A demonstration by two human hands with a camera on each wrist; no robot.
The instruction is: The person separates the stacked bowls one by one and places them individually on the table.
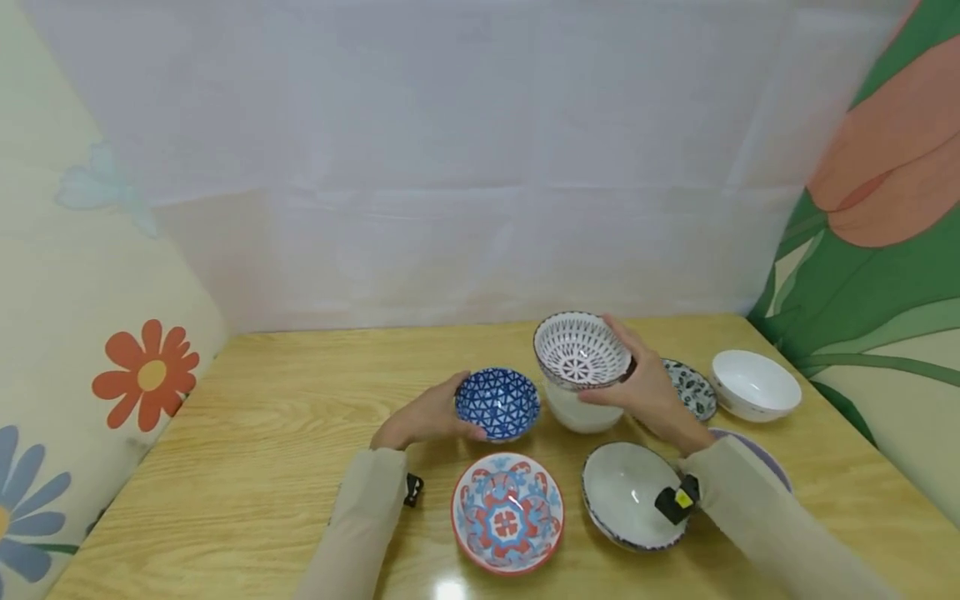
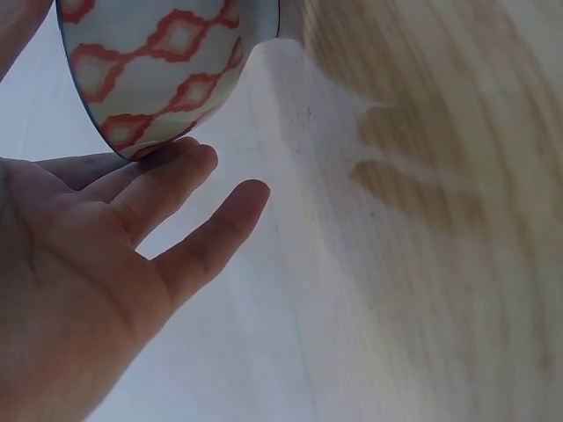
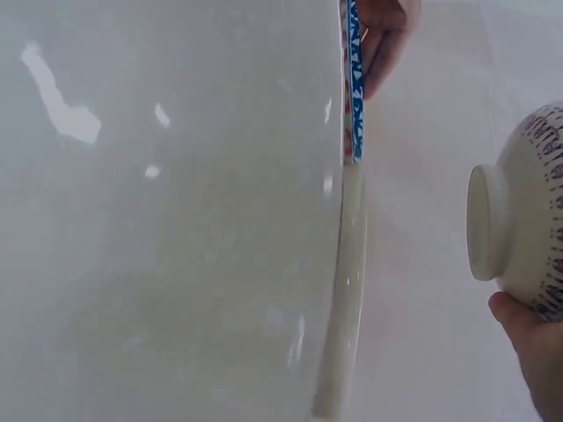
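My left hand (image 1: 429, 414) holds a small blue bowl (image 1: 497, 402) with a triangle pattern, thumb in front and fingers behind it. In the left wrist view its fingertips (image 2: 180, 163) touch the blue bowl's red-diamond outside (image 2: 167, 61). My right hand (image 1: 639, 382) grips a white bowl with a dark lattice pattern (image 1: 582, 350), tilted toward me and held just above a plain white bowl (image 1: 581, 414). The right wrist view shows the lattice bowl's foot (image 3: 519, 230) with a fingertip (image 3: 526, 327) under it.
On the wooden table (image 1: 270, 433) stand a red-and-blue patterned bowl (image 1: 507, 512), a grey-white bowl (image 1: 622, 492), a dark leaf-pattern dish (image 1: 693, 390) and a white bowl (image 1: 753, 383). A purple-rimmed plate (image 1: 772, 468) lies under my right forearm. A white backdrop closes the rear.
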